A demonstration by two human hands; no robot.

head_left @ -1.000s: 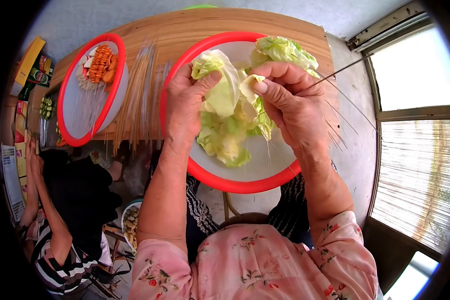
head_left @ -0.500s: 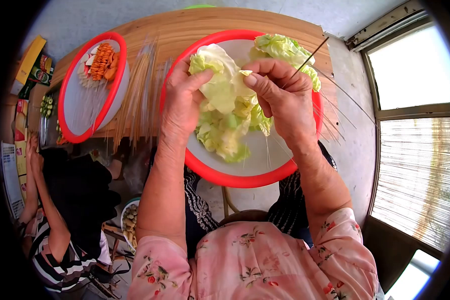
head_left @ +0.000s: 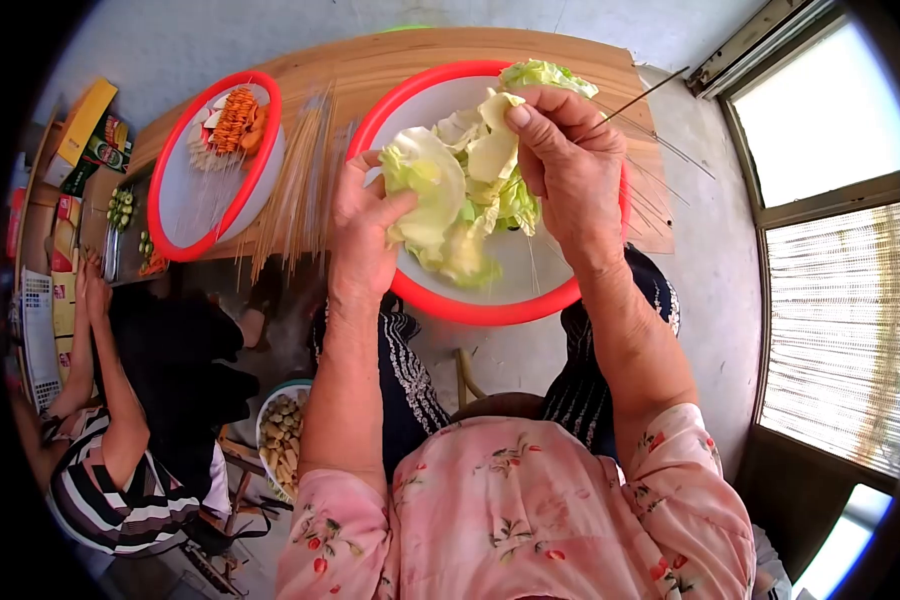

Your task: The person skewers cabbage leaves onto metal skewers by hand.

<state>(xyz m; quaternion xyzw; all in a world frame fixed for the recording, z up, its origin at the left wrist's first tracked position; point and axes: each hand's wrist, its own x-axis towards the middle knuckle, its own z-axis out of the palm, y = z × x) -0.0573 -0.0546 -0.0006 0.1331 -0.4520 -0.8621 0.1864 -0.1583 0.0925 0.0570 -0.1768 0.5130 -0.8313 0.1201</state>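
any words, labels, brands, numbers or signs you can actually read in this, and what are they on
No text can be read.
Dark green box with a pale label: printed marks, too small and blurred to read.
Stacked yellow cartons with red patches: too small and blurred to read.
Large red-rimmed white plastic basin: no lettering shows.
Pink floral blouse: flower print, no lettering visible.

No label can be read: the print on the green box (head_left: 108,150) and yellow cartons (head_left: 65,290) is too small.
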